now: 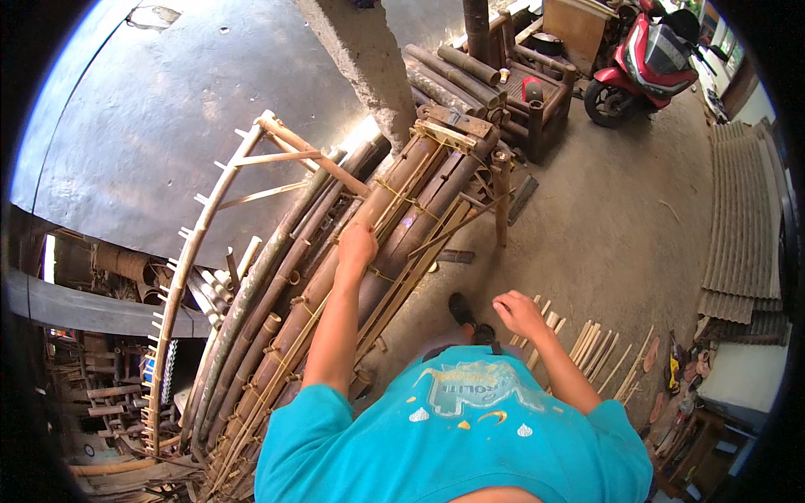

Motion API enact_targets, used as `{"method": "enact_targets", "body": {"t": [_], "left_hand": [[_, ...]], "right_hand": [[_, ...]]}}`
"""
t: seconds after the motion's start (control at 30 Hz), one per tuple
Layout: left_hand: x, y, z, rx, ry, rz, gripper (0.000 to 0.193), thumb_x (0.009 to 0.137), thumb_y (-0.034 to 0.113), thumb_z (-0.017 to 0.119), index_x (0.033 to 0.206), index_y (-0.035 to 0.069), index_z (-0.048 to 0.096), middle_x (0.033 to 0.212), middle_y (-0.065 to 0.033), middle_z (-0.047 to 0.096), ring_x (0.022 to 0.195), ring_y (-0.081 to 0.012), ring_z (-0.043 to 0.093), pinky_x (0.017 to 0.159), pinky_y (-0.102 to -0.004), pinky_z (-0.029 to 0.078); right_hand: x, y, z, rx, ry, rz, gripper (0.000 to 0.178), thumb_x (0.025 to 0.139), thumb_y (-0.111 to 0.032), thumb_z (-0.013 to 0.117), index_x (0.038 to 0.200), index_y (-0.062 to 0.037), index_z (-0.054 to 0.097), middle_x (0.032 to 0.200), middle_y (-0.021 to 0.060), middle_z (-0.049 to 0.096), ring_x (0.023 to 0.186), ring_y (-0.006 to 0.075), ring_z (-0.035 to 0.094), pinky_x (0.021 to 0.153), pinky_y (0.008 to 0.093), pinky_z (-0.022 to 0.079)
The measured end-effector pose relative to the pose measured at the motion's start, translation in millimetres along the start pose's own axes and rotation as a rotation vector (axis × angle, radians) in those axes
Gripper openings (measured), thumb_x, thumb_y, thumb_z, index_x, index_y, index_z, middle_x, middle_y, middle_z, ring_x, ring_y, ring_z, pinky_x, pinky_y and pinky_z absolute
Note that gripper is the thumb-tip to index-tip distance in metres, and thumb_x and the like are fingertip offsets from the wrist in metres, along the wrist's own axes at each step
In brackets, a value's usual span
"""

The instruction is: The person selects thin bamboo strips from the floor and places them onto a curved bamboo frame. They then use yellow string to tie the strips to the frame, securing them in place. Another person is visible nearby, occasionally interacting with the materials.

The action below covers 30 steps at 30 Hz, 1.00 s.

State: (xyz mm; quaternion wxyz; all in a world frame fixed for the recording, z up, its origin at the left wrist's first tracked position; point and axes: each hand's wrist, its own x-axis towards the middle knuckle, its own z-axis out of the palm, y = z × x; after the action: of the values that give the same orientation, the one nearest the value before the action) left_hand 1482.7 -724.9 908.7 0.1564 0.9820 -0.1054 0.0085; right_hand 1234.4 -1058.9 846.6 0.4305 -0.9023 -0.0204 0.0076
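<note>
My left hand (pixel 358 245) is closed and rests against a long brown bamboo pole (pixel 323 277) of the bench-like stack to my left. Its fingertips are hidden, so what they grip cannot be made out. Thin split bamboo strips (pixel 401 198) lie along the top of the poles near that hand, tied round with cord. My right hand (pixel 518 312) hangs in the air over the floor, its fingers loosely bent and apart, with nothing seen in them. Below and beside it, several pale bamboo sticks (pixel 590 345) lie in a row on the ground.
A curved bamboo frame with pegs (pixel 191 243) leans at the left. A concrete post (pixel 362 59) rises behind the poles. Farther off stand a bamboo chair (pixel 545 105) and a red scooter (pixel 650 67). Corrugated sheets (pixel 738 222) line the right side of the concrete floor (pixel 620 193).
</note>
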Motion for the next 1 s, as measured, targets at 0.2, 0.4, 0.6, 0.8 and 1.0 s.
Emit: {"method": "enact_targets", "body": {"t": [0.2,0.4,0.6,0.8,1.0], "left_hand": [[38,22,24,-0.256,0.159,0.07,0.02,0.091,0.017,0.055,0.103,0.005,0.067,0.091,-0.026,0.066,0.091,-0.0445,0.063,0.079,-0.0512,0.05],[50,26,34,-0.292,0.053,0.063,0.018,0.089,0.015,0.06,0.104,0.007,0.066,0.089,-0.024,0.068,0.089,-0.0429,0.064,0.079,-0.0513,0.051],[54,53,41,-0.279,0.08,-0.111,0.017,0.089,0.02,0.061,0.101,0.01,0.066,0.085,-0.0218,0.069,0.079,-0.0451,0.065,0.074,-0.055,0.051],[57,63,65,-0.073,0.215,-0.171,0.013,0.09,0.022,0.06,0.091,0.009,0.058,0.082,-0.0214,0.067,0.076,-0.0421,0.066,0.066,-0.0552,0.05],[55,45,66,-0.199,0.174,-0.154,0.024,0.093,0.029,0.056,0.099,0.007,0.062,0.093,-0.0229,0.067,0.083,-0.0459,0.063,0.07,-0.0551,0.048]], "right_hand": [[90,-20,11,0.047,-0.086,-0.151,0.022,0.093,-0.026,0.059,0.1,-0.0081,0.07,0.094,0.0141,0.066,0.089,0.035,0.064,0.078,0.0442,0.052],[168,-29,26,0.082,-0.271,-0.31,0.022,0.092,-0.025,0.059,0.102,-0.008,0.07,0.093,0.0154,0.065,0.089,0.0362,0.063,0.078,0.0445,0.051],[220,-30,56,1.008,-0.308,0.215,0.03,0.099,-0.03,0.052,0.103,-0.0032,0.065,0.087,0.0042,0.066,0.077,0.0151,0.062,0.071,0.0318,0.051],[295,-90,52,1.439,0.207,0.047,0.022,0.099,-0.022,0.046,0.095,-0.0077,0.062,0.082,0.0044,0.061,0.08,0.0181,0.059,0.079,0.0316,0.049],[399,-195,56,-0.391,-0.651,-0.455,0.049,0.097,-0.048,0.044,0.109,-0.0097,0.072,0.106,0.0165,0.066,0.111,0.0295,0.055,0.1,0.0481,0.033]]}}
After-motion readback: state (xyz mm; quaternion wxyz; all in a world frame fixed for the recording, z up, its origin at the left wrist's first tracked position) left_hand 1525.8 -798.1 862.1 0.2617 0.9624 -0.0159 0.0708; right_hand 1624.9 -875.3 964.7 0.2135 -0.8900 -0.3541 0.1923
